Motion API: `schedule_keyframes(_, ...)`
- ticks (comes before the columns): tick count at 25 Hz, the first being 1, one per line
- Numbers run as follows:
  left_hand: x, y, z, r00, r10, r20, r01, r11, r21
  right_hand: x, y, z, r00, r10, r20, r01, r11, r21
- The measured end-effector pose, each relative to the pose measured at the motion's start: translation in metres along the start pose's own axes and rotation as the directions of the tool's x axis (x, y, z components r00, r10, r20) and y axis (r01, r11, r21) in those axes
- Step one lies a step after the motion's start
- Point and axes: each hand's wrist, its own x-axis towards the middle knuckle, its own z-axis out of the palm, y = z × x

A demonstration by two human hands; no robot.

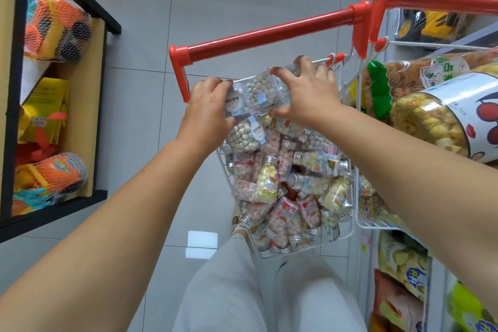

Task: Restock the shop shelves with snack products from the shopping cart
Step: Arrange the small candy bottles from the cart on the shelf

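Fingers (280,73) of the right hand (304,91) are curled round a clear candy box (260,93) full of little pastel balls, while the left hand (207,108) grips another box (235,104) right beside it — both held just above the cart (350,229). Under them the wire basket is packed with small candy bottles (315,163) lying every which way. Red handle (266,35) sits beyond the hands, big snack jars (436,116) on the right, netted toys (54,29) on the left shelf.
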Motion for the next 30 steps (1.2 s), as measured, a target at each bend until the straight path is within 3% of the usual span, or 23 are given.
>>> schedule_keyframes(3, 0.0, 0.001, -0.001, 1.0, 0.006, 0.016, -0.006, 1.0, 0.003, -0.001, -0.007, 0.002, 0.999, 0.011, -0.04, -0.015, 0.995, -0.1)
schedule_keyframes(6, 0.0, 0.001, -0.001, 1.0, 0.019, 0.024, -0.019, 1.0, -0.008, 0.002, -0.019, -0.001, 0.997, -0.057, -0.061, 0.055, 0.998, -0.027)
schedule_keyframes(10, -0.005, 0.0, -0.008, 0.999, 0.033, 0.02, -0.03, 0.993, -0.113, -0.005, -0.014, -0.005, 0.981, -0.133, -0.142, 0.17, 0.939, 0.297)
schedule_keyframes(12, -0.007, 0.001, -0.017, 1.0, 0.022, 0.0, -0.021, 0.97, -0.242, -0.019, -0.006, -0.01, 0.985, -0.073, -0.159, 0.155, 0.783, 0.602)
schedule_keyframes(13, -0.008, 0.002, -0.022, 1.0, -0.015, -0.003, 0.013, 0.939, -0.345, -0.027, 0.0, -0.015, 0.991, -0.024, -0.133, 0.117, 0.644, 0.756)
schedule_keyframes(15, -0.011, 0.006, -0.032, 0.99, -0.128, 0.06, 0.137, 0.776, -0.616, -0.04, 0.01, -0.025, 1.0, 0.021, -0.016, 0.008, 0.348, 0.937)
schedule_keyframes(17, -0.015, 0.011, -0.037, 0.97, -0.168, 0.174, 0.237, 0.517, -0.823, -0.049, 0.018, -0.031, 0.997, -0.01, 0.072, -0.07, 0.144, 0.987)
schedule_keyframes(20, -0.022, 0.019, -0.037, 0.951, -0.131, 0.28, 0.306, 0.261, -0.916, -0.061, 0.02, -0.035, 0.992, -0.036, 0.12, -0.12, 0.008, 0.993)
schedule_keyframes(22, -0.027, 0.022, -0.035, 0.949, -0.087, 0.303, 0.314, 0.183, -0.931, -0.068, 0.017, -0.033, 0.987, -0.034, 0.16, -0.162, -0.069, 0.984)
schedule_keyframes(25, -0.036, 0.028, -0.033, 0.955, -0.013, 0.295, 0.291, 0.214, -0.932, -0.078, 0.009, -0.029, 0.966, -0.066, 0.25, -0.256, -0.107, 0.961)
schedule_keyframes(28, -0.046, 0.035, -0.033, 0.962, 0.026, 0.273, 0.245, 0.37, -0.896, -0.087, -0.006, -0.024, 0.936, -0.113, 0.334, -0.345, -0.091, 0.934)
schedule_keyframes(30, -0.05, 0.036, -0.036, 0.97, 0.048, 0.239, 0.192, 0.454, -0.87, -0.093, -0.015, -0.022, 0.92, -0.143, 0.364, -0.385, -0.16, 0.909)
